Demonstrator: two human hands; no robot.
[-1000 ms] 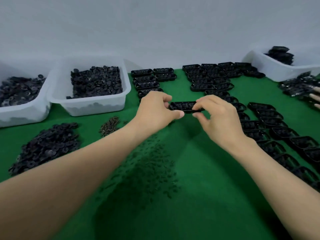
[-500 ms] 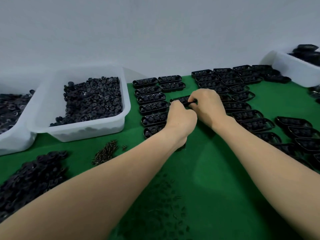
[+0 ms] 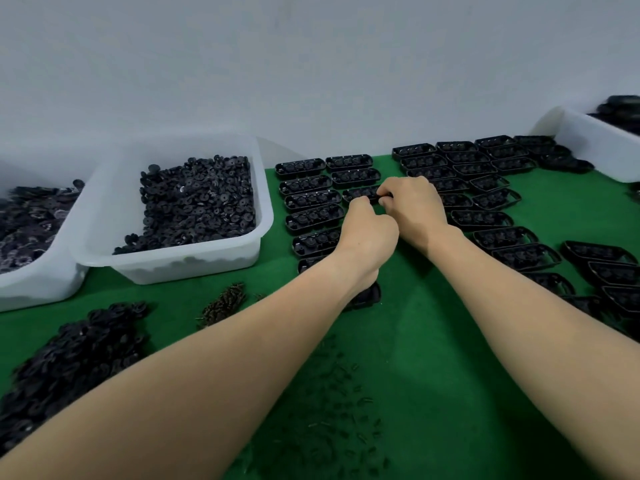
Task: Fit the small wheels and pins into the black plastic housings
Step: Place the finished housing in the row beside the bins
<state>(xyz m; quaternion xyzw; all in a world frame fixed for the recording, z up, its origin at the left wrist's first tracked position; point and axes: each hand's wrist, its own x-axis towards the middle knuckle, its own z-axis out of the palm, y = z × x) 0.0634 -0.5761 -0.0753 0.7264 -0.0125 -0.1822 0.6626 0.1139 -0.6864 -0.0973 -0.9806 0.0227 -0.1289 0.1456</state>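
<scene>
A black plastic housing (image 3: pixel 360 194) lies in the second column of fitted housings on the green mat, third from the back. My right hand (image 3: pixel 414 207) grips its right end with curled fingers. My left hand (image 3: pixel 369 233) is curled at its near edge, fingertips touching it. Rows of housings with wheels inside (image 3: pixel 311 200) lie to the left, and more housings (image 3: pixel 485 188) lie to the right. One housing (image 3: pixel 367 296) is partly hidden under my left forearm.
A white bin of small black wheels (image 3: pixel 194 202) stands at the left, with another bin (image 3: pixel 31 230) beside it. A loose wheel pile (image 3: pixel 72 362), a heap of brown screws (image 3: pixel 225 303) and scattered dark pins (image 3: pixel 339 410) lie on the mat. A white bin (image 3: pixel 595 147) is far right.
Both hands carried the housing from mid-mat forward to the back rows and set it down in the second column. The camera view moved closer and to the left.
</scene>
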